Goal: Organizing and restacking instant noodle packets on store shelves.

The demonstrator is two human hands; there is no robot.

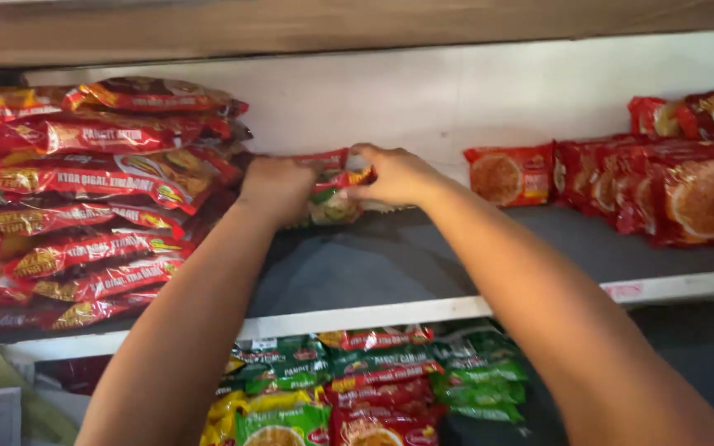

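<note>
Both hands grip a noodle packet at the back of a shop shelf.

The left hand [276, 186] and right hand [396, 175] close their fingers on a red and green noodle packet [334, 188] on the grey shelf [423, 256], between a red packet stack [92, 198] and a row of red packets [646, 186].

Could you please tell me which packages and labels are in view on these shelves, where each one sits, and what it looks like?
Noodle packets: back of the shelf, red and green, gripped by left hand and right hand.
Stacked packets: left, flat, red and yellow.
Upright packets: right, red with orange rounds.
Lower-shelf packets: green, red, yellow.
Shelf-edge label: small, pale pink.
</note>
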